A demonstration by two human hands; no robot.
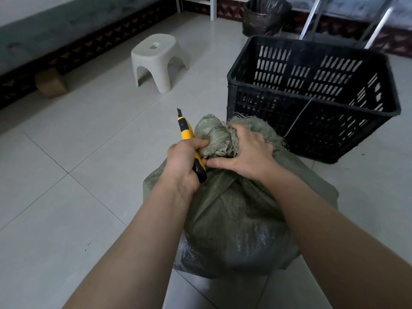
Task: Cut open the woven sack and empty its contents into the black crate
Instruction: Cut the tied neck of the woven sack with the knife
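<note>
Sack (pixel 234 219): green woven plastic, standing on the tiled floor directly before the person, just beside the crate (pixel 312 121). Full and bulging; judged heavy, with a soft, crinkly skin that yields to the fingers but holds no shape of its own. Weave looks slick, so a bare flat grip would likely slip. Neck (pixel 214 139): gathered, twisted and bound with thin twine (pixel 298 117), frayed at the mouth; one strand trails up across the crate wall. Best hold is judged to be this bunched neck for cutting, then the bottom corners for tipping out.

Left hand (pixel 185 161): closed around a yellow knife (pixel 186 132), blade out and pointing up and away, thumb pressed against the neck. Right hand (pixel 245 152): closed over the neck from the far side, pinching the cloth.

Sack contents: hidden, still tied in.

Crate: black, slotted walls, open top, upright on the floor; what shows of its inside looks empty.

Bin (pixel 265 16): dark liner, well beyond; contents not visible.
</note>
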